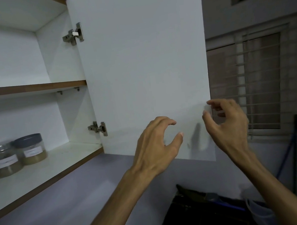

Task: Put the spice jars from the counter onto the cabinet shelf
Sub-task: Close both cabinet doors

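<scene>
Now both hands empty, left hand (157,141) loosely curled before open door (143,65), right hand (224,121) at door's edge, fingers blurred, maybe touching it, jars (17,154) on shelf (43,169) far left of hands

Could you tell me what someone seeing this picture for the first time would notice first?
Two bare hands reach up in the middle: the left hand in front of the open white cabinet door, the right hand at the door's free edge, neither holding anything. At lower left, spice jars with grey lids stand together on the bottom shelf.
</scene>
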